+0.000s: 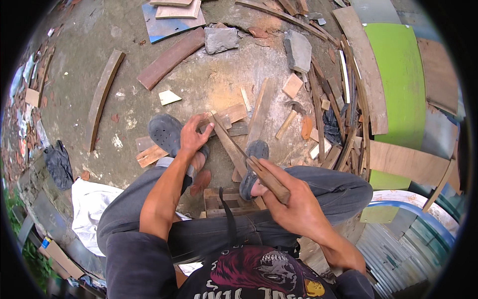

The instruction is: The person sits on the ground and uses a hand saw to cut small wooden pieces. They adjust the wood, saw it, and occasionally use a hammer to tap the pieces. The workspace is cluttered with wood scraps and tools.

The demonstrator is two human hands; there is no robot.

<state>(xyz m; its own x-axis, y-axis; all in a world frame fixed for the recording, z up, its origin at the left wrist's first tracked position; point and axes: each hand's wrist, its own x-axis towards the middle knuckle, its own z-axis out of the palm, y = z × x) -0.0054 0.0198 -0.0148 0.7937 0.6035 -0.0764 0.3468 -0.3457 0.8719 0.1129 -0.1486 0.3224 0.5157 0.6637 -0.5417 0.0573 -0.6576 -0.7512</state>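
Wood strip (230,144) lies slanted on the concrete ground (199,84) between the two sandalled feet, so it's pinned from both sides. Left hand (191,134) reaches down with the arm nearly straight, fingers (205,124) spread and pressing the strip's far end, which looks like it's there to steady it. Right hand (294,199) sits closer in, wrist cocked, fingers wrapped tight round the wooden handle of a long knife (249,162), blade laid along the strip.

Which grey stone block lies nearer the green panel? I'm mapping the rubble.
The taller grey stone block, right of the squarer grey block, lies nearer the curved green panel.
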